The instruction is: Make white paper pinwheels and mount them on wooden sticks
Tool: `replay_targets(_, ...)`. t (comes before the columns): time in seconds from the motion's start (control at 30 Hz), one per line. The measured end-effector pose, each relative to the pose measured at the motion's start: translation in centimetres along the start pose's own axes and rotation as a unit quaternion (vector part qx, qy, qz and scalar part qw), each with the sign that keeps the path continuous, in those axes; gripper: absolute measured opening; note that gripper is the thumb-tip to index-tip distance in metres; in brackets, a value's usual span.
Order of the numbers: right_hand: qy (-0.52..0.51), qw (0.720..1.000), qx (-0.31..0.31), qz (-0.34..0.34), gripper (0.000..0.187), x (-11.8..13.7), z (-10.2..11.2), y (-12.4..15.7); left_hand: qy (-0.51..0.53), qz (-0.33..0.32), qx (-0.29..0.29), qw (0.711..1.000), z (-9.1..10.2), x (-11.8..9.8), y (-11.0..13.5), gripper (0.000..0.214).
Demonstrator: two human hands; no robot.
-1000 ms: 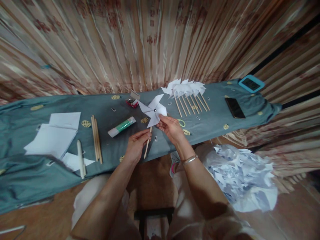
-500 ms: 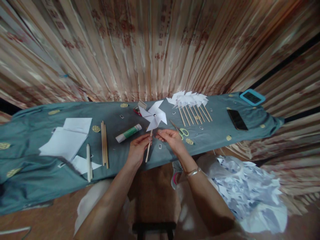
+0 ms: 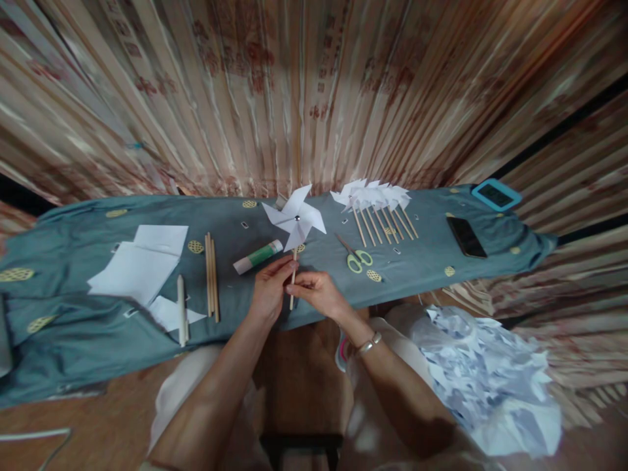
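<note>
A white paper pinwheel (image 3: 294, 217) on a thin wooden stick stands upright over the table's near edge. My left hand (image 3: 269, 290) pinches the stick from the left, and my right hand (image 3: 316, 291) pinches it from the right, a little lower. Both hands are closed on the stick. A silver pin shows at the pinwheel's centre.
A grey-blue cloth (image 3: 73, 327) covers the table. On it lie a glue stick (image 3: 257, 256), green scissors (image 3: 356, 256), spare wooden sticks (image 3: 211, 275), white paper sheets (image 3: 137, 265), a row of finished pinwheels (image 3: 377, 203), a black phone (image 3: 466, 237) and a blue-framed device (image 3: 495, 194). Paper scraps (image 3: 485, 366) fill a bag at right.
My right hand left the pinwheel's blade and came down onto the stick beside my left hand. The pinwheel now stands higher and more upright.
</note>
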State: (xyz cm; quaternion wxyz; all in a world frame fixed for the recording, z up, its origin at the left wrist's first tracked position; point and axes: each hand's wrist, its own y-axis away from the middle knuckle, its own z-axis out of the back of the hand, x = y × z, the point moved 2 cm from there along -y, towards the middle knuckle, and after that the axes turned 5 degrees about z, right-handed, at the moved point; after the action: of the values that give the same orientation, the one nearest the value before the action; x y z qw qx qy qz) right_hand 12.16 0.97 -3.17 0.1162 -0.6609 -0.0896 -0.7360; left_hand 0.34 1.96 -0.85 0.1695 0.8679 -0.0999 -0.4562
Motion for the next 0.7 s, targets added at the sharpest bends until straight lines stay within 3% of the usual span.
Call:
replay_targets(0.17, 0.03, 0.999, -0.031, -0.004, 0.048, 0.6, -0.1, 0.1, 0.001, -0.003, 0.004, 1.0, 0.0, 0.0, 0.0, 0.035)
replay_targets(0.27, 0.069, 0.996, -0.057, -0.004, 0.042, 1.5, 0.9, 0.5, 0.004, -0.01, 0.017, 1.0, 0.0, -0.1, 0.2, 0.037)
replay_targets(0.43, 0.182, 0.976, -0.121, -0.007, 0.033, 2.7, 4.7, 1.4, -0.008, -0.01, 0.008, 1.0, 0.2, -0.3, 0.5, 0.041)
replay_targets(0.7, 0.382, 0.902, -0.201, -0.027, 0.029, 6.8, 10.9, 0.8, -0.011, -0.006, 0.008, 1.0, 0.3, -0.3, 0.4, 0.039)
